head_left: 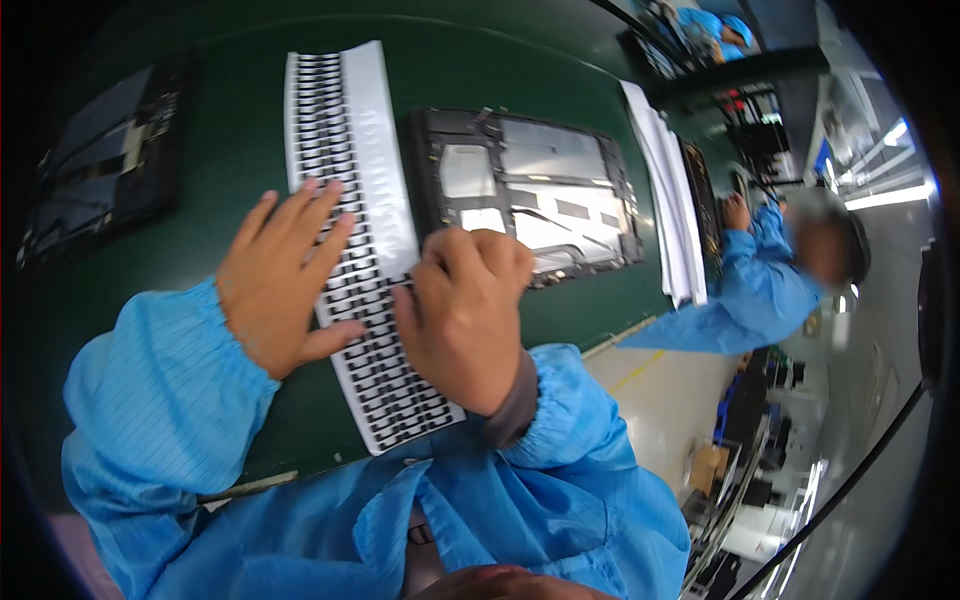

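A long white backing sheet (375, 130) lies on the green table in front of me, covered with rows of small black die-cut pieces (320, 110). My left hand (280, 285) rests flat on its left side, fingers spread and thumb across the black pieces. At the sheet's right edge, my right hand (465, 320) is closed, with fingers curled and thumb near the rows. Whatever its fingers hold, if anything, is hidden. Just beyond that hand lies a black-framed device housing (555, 150) with silvery panels inside, partly covered by my knuckles.
Another dark device housing (105, 165) lies at the far left of the green table (235, 110). White folded sheets (665, 195) lie on the right, beside another dark part (702, 200). A co-worker in blue (750, 290) sits at the right; another person (715, 30) is farther back.
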`<state>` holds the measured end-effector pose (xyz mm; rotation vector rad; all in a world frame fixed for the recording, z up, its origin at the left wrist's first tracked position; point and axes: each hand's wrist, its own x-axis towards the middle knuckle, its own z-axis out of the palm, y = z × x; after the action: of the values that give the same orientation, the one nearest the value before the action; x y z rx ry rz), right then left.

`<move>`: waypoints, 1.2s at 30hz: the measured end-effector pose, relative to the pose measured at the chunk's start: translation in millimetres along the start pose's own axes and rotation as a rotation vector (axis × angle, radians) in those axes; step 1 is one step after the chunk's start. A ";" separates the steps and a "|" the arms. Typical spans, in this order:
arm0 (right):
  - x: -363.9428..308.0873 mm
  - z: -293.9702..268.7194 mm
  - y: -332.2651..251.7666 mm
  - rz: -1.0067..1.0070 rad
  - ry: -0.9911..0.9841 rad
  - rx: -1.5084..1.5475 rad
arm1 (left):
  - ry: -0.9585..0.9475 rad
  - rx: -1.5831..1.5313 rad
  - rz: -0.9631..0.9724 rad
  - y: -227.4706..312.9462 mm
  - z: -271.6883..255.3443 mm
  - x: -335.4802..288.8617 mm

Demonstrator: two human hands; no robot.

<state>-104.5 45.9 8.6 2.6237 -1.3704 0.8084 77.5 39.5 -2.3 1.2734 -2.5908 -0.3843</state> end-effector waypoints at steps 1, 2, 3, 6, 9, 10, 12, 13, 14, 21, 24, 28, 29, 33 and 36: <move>-0.8 -0.3 0.4 0.031 -0.017 0.009 | 0.005 0.036 0.000 -0.8 -2.0 -0.7; -1.8 -1.1 1.3 0.062 -0.030 0.021 | 0.011 0.075 -0.002 1.0 -3.4 0.5; -2.8 2.8 2.9 0.045 0.007 0.090 | -0.013 0.081 -0.041 4.3 -4.8 0.9; -5.8 3.2 2.6 0.063 -0.006 0.074 | 0.027 0.083 0.012 3.3 -3.0 2.1; -5.0 -5.8 3.6 0.046 0.081 0.241 | 0.016 0.091 0.037 2.1 -2.5 2.6; -5.1 -9.3 5.0 0.029 0.118 0.381 | 0.021 0.082 0.045 3.0 -3.1 2.8; -12.4 -14.0 14.5 0.049 0.102 0.479 | -0.005 0.072 0.049 8.6 -3.9 3.3; -16.5 -13.7 20.4 0.082 0.080 0.554 | -0.008 0.053 0.051 11.3 -3.9 3.9; -18.6 -13.7 25.4 0.116 0.056 0.631 | -0.012 0.032 0.049 13.0 -3.8 5.9; -15.1 -17.4 21.9 0.051 -0.013 0.418 | 0.033 -0.023 0.096 24.5 -8.2 11.4; -13.1 -9.7 19.1 0.000 0.014 0.383 | -0.044 -0.025 0.090 27.2 -1.5 11.4; -11.7 -11.6 10.9 -0.036 0.080 0.517 | -0.032 -0.019 0.113 28.2 -4.5 12.2; -11.7 -15.1 10.6 -0.029 0.081 0.520 | -0.028 -0.004 0.115 27.2 -4.7 11.9; -15.3 -40.9 38.2 0.011 0.090 0.745 | -0.043 -0.022 0.088 20.7 -5.0 11.5; -42.8 -73.6 82.3 0.398 0.218 0.751 | -0.024 -0.048 0.076 12.5 -8.0 9.7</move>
<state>-219.5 50.2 37.0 2.6024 -1.8148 1.9257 65.0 38.1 10.1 1.1573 -2.6245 -0.4469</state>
